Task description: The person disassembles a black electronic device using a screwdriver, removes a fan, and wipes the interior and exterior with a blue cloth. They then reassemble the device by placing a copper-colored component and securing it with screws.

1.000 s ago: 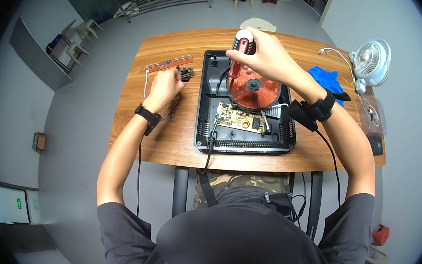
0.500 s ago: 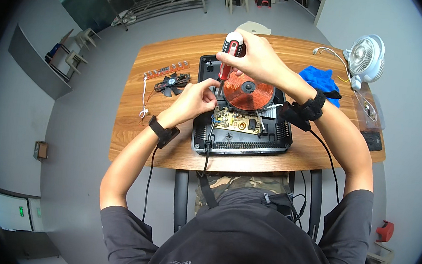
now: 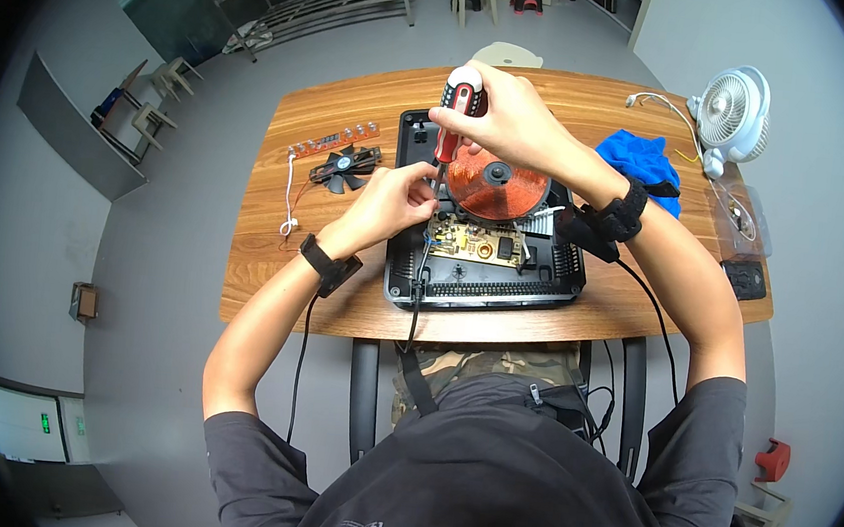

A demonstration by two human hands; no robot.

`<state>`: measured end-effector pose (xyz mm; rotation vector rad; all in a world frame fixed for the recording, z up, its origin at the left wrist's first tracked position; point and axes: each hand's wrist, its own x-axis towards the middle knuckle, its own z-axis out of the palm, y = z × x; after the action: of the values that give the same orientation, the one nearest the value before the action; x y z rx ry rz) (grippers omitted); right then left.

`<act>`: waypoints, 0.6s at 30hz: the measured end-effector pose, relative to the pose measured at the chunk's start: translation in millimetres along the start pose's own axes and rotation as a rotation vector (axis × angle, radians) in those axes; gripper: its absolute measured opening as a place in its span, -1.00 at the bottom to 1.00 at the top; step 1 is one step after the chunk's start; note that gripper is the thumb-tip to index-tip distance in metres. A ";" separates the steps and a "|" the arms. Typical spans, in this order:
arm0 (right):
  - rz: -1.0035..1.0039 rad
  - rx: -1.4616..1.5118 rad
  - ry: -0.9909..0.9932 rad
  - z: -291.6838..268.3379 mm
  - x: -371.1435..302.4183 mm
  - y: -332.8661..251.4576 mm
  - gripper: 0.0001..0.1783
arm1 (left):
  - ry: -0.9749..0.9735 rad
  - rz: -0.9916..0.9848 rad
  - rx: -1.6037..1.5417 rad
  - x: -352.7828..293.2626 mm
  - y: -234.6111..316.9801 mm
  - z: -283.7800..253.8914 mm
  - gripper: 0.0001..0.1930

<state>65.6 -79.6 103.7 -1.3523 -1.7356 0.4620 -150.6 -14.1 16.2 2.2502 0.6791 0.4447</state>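
My right hand (image 3: pixel 505 118) grips a red, black and white screwdriver (image 3: pixel 449 143), its shaft pointing down beside a round copper coil (image 3: pixel 484 191). The coil sits in the open black housing (image 3: pixel 500 292) of what looks like an induction cooker. My left hand (image 3: pixel 395 203) is at the housing's left side, thumb and index finger curled in close around the screwdriver's lower end. Whatever those fingertips pinch is too small to make out, and the screwdriver's tip is hidden. Nearer me than the coil lies a tan circuit board (image 3: pixel 464 243) with wires at its left end.
Left of the housing are a black cooling fan (image 3: pixel 344 166) and a narrow button board (image 3: pixel 332 139) with a white cable. A blue cloth (image 3: pixel 641 164), a white desk fan (image 3: pixel 732 110) and a clear plastic box (image 3: pixel 747 220) are on the right. A black cord leaves the housing's front.
The screwdriver's handle and my right hand have shifted very slightly left. My left hand keeps nearly the same place, and the housing has not moved.
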 end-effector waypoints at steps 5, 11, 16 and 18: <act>-0.001 -0.019 -0.002 -1.4 -0.7 -2.8 -0.54 | -0.006 0.006 -0.018 -0.7 0.6 1.3 -0.69; 0.011 -0.008 0.011 0.0 -1.6 0.4 -0.56 | -0.010 0.004 -0.015 -0.2 0.7 1.4 -0.66; 0.049 0.025 -0.003 -2.6 -4.4 -0.3 -0.50 | -0.003 0.013 -0.022 -0.8 4.3 1.1 -0.66; 0.061 0.048 -0.011 -2.8 -5.4 1.0 -0.50 | -0.006 0.007 -0.013 -1.1 6.5 0.5 -0.66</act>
<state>68.6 -84.7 102.3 -1.3743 -1.6847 0.5426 -149.1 -18.9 20.5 2.2417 0.6631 0.4441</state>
